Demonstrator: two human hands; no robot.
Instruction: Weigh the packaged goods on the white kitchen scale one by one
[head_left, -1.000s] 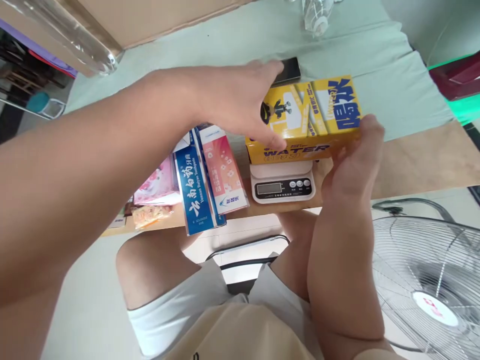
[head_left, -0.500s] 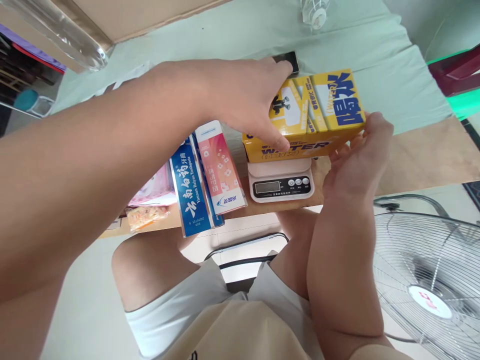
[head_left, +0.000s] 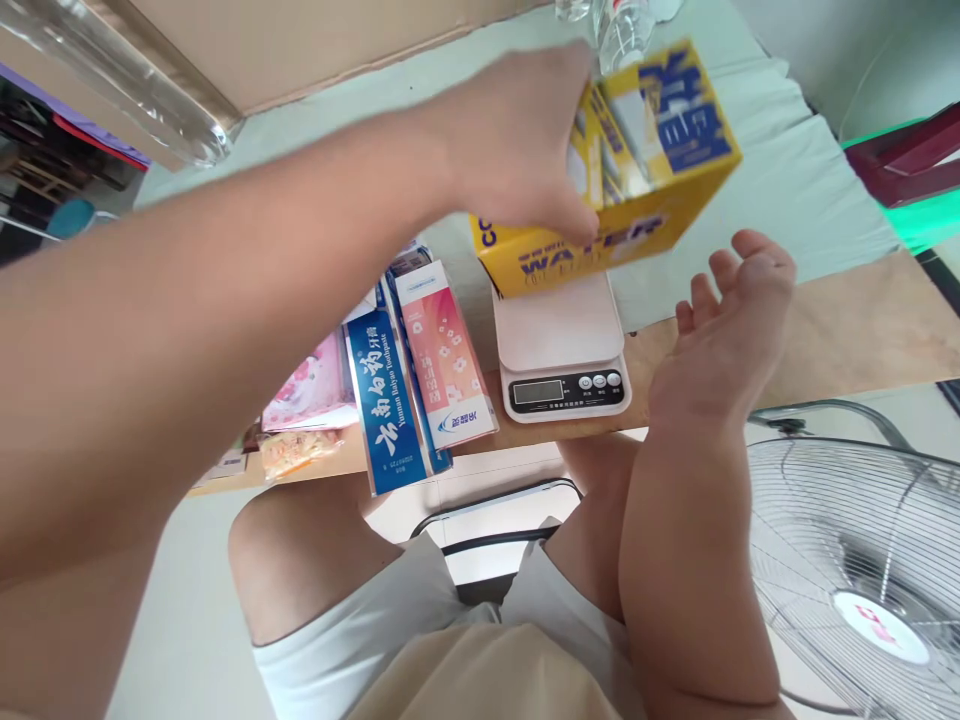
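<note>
My left hand (head_left: 525, 140) grips a yellow box (head_left: 652, 215) printed "WATER", its thumb on the near side and its other fingers hidden behind. The box is tilted, over the rear of a white digital kitchen scale (head_left: 559, 330); whether it still touches the platform I cannot tell. Most of the platform shows bare. My right hand (head_left: 731, 315) is apart from the box, to the right of the scale, palm up with fingers spread and nothing in it. Left of the scale lie a pink toothpaste box (head_left: 448, 355) and a blue toothpaste box (head_left: 390, 400).
A pink package (head_left: 315, 385) and a small clear snack packet (head_left: 298, 452) lie under my left forearm by the table edge. Clear plastic bottles (head_left: 624, 38) stand at the back. A pale green cloth (head_left: 787, 180) covers the table. A floor fan (head_left: 862, 540) stands at right.
My left hand has raised and tilted the yellow box, carrying it away toward the back and uncovering the scale's platform. My right hand has let go of the box and opened.
</note>
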